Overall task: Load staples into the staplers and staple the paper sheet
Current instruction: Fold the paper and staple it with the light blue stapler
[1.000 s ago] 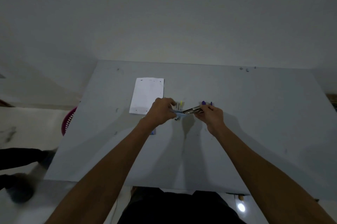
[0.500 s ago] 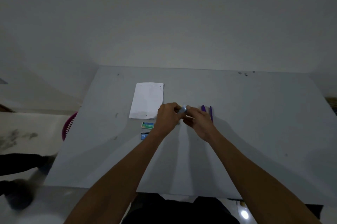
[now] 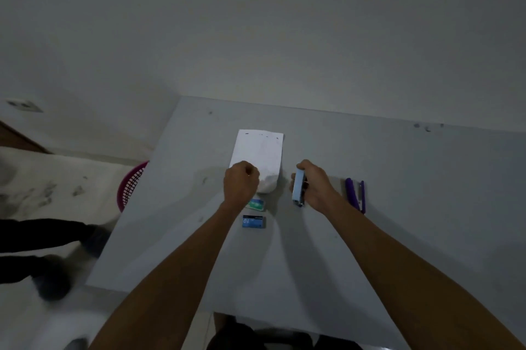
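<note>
My right hand [image 3: 316,186] grips a light blue stapler [image 3: 298,187], closed and held just above the grey table [image 3: 398,235]. My left hand [image 3: 240,183] is closed at the near left corner of the white paper sheet [image 3: 259,151], whose near edge curls up beside my fingers. A purple stapler [image 3: 355,198] lies on the table to the right of my right hand. Two small staple boxes lie under my left wrist: a green one [image 3: 257,204] and a blue one [image 3: 253,221].
A pink basket [image 3: 131,184] stands on the floor past the table's left edge. A person's dark trousers and shoe [image 3: 42,253] are at the far left. The wall rises behind the table's far edge.
My hands have parted: the right took the blue stapler to the right, now closed. The left moved to the paper's near corner. The view shifted, uncovering the staple boxes.
</note>
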The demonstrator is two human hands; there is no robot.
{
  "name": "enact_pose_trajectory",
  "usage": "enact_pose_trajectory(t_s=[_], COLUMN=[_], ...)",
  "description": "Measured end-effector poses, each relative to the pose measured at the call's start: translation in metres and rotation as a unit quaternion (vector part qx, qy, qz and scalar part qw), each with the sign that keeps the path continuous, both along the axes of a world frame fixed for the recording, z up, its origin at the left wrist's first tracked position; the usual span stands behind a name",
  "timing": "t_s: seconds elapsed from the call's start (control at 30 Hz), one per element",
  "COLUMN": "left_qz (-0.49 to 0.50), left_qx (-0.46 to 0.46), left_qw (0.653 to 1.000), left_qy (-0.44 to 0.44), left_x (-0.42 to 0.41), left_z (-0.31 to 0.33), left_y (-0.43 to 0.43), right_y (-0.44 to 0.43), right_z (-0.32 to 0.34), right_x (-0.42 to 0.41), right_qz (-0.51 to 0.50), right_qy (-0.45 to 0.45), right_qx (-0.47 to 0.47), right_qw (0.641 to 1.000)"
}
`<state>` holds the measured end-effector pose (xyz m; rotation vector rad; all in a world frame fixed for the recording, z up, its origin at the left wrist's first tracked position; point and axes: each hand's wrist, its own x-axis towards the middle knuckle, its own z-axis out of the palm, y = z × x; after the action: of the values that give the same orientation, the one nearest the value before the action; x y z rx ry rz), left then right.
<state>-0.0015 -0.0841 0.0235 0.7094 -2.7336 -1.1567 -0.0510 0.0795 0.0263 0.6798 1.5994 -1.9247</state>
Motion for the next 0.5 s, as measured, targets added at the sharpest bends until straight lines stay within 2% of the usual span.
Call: enact_pose_trajectory(t_s=[0.1, 0.27, 0.4, 0.5], left_qz=[0.032, 0.051, 0.063, 0.087], left_qx=[-0.013, -0.014, -0.036, 0.028], left_qw=[0.998, 0.986, 0.98, 0.978], left_qy=[-0.062, -0.158, -0.187, -0.188], left_x=[-0.016, -0.04, -0.053, -0.058], left_z=[-0.02, -0.044, -0.057, -0.063], left_y=[-0.029, -0.048, -0.045, -0.046], right_y=[-0.027, -0.051, -0.057, -0.056], right_z=[-0.007, -0.03, -0.051, -0.058], right_x=[-0.015, -0.029, -0.036, -0.036], right_qz=[0.042, 0.067, 0.091, 0.116], right_qy=[0.0, 0.063, 0.086, 0.083], right_qx=[0.046, 0.165, 0.22, 0.251], right_qw=[0.998, 0.982, 0.968, 0.957])
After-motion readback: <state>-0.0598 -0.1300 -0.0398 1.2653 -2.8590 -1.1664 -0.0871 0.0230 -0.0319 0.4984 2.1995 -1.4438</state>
